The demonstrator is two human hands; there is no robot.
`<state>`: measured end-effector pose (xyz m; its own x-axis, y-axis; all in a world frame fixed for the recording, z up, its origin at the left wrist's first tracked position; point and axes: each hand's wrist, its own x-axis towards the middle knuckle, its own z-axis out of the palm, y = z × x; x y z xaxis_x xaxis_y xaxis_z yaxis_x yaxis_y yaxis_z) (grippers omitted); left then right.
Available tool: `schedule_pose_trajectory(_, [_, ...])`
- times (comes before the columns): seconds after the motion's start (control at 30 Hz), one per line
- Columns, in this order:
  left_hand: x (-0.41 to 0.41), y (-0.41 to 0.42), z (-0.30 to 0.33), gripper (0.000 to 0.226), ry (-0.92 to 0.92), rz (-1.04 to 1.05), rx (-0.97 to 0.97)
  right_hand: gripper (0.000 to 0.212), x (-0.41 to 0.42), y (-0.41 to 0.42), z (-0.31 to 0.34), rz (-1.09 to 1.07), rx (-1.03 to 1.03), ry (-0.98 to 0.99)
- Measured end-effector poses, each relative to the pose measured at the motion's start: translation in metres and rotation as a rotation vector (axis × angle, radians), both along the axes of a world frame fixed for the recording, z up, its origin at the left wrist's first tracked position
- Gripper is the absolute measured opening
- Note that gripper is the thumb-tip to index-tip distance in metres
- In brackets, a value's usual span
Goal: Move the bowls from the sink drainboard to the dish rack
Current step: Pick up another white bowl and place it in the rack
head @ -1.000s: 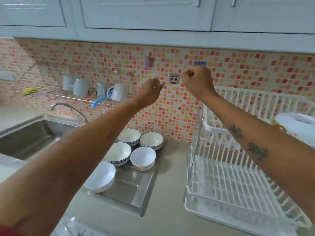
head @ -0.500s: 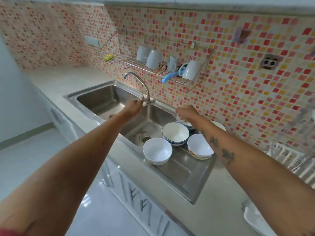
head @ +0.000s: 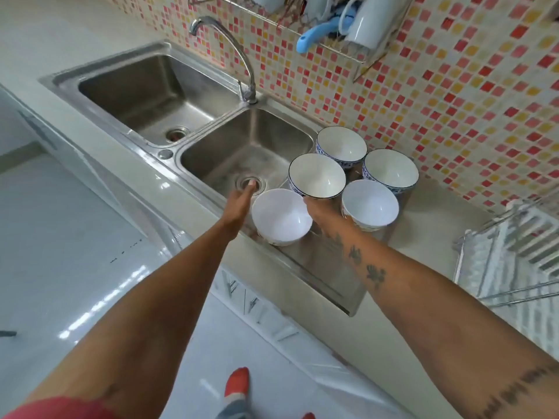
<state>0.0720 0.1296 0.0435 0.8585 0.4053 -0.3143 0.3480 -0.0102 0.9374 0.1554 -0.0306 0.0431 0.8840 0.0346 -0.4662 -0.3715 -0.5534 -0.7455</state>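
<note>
Both hands flank the plain white bowl (head: 281, 217) at the drainboard's (head: 320, 267) near edge, left hand (head: 240, 204) open-fingered against its left side, right hand (head: 316, 211) mostly hidden, grip unclear, dish rack (head: 514, 255) far rightward.

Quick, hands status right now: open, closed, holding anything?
Left hand: open, flat beside the nearest plain white bowl, holding nothing.
Right hand: mostly hidden behind that bowl; cannot be told.

One head-worn wide-angle view looks steeply down and forward, close over the sink (head: 211, 140), counter (head: 429, 225) and floor (head: 75, 237).
</note>
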Motion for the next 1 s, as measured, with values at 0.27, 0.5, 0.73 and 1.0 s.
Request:
schedule_pose_trajectory(0.27, [0.012,-0.019,-0.021,0.028,0.001,0.103,-0.101,0.042,-0.017,0.02,-0.026,-0.142,0.082,-0.027])
schedule_pose_trajectory(0.5, [0.012,-0.032,-0.032,0.035,0.049,0.228,-0.243,0.046,-0.017,0.021,-0.034,-0.154,0.075,-0.053])
schedule_pose_trajectory(0.73, [0.013,-0.034,-0.034,0.036,0.05,0.264,-0.306,0.046,-0.018,0.023,-0.03,-0.204,0.129,-0.043])
schedule_pose_trajectory(1.0, [0.005,-0.045,0.025,0.026,0.019,0.366,-0.468,0.043,-0.036,0.006,0.01,-0.289,0.259,-0.16])
